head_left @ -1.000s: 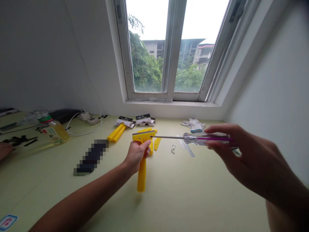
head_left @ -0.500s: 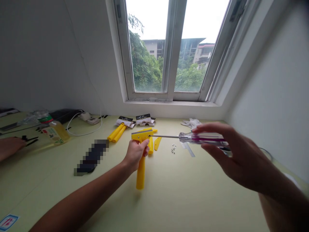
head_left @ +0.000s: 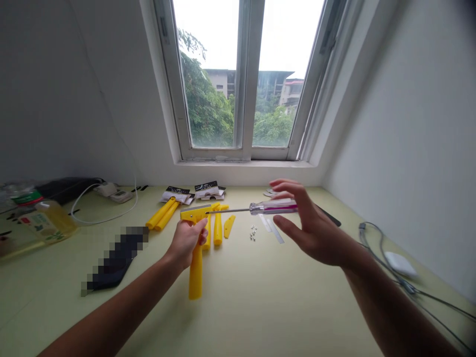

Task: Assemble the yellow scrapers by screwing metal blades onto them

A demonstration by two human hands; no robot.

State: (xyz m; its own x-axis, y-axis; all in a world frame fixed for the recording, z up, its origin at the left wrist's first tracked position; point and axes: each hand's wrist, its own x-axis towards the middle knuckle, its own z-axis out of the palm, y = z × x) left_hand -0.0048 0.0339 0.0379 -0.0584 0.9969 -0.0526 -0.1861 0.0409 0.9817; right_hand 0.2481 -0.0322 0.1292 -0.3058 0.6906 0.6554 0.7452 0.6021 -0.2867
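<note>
My left hand is wrapped round the top of a yellow scraper, its handle hanging down and its head level with a grey blade strip along the top. A screwdriver with a clear and purple handle lies level, its tip at a hole in the right end of the scraper head. Round that handle is my right hand, its thumb and fingers spread loosely, the handle's end running toward the palm. Below the shaft, small screws lie on the table beside a loose yellow plate.
More yellow scraper parts lie behind my left hand. Flat metal strips are right of the screws. Yellow handles, black-and-white packaging, a dark pixelated object and a bottle stand left; cables lie right.
The view has turned right, so things sit further left. My right hand's fingers have spread on the screwdriver handle. The screwdriver tip stays at the scraper head.
</note>
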